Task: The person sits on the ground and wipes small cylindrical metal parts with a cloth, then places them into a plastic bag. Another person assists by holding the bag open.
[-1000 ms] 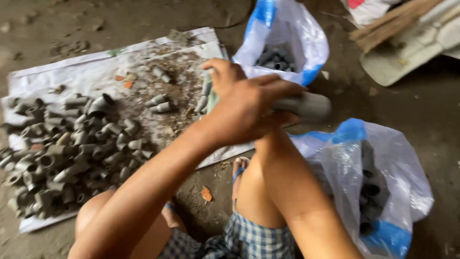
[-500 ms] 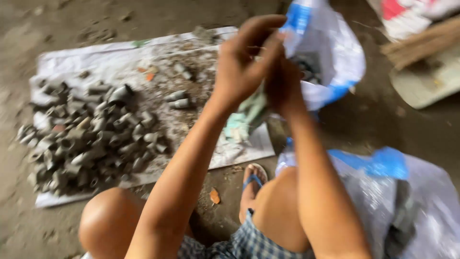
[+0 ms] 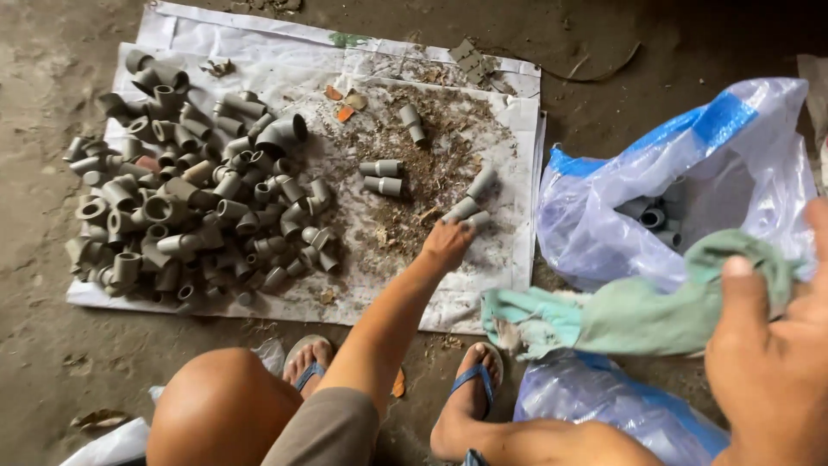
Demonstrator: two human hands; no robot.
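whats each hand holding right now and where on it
The right hand grips a green rag by one end. The left hand holds nothing yet, its fingers touching a grey pipe fitting.

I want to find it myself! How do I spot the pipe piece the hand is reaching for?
Find the white sheet on the floor. Skip the big pile; look right, where three short grey pieces lie together. The left hand touches the nearest piece.
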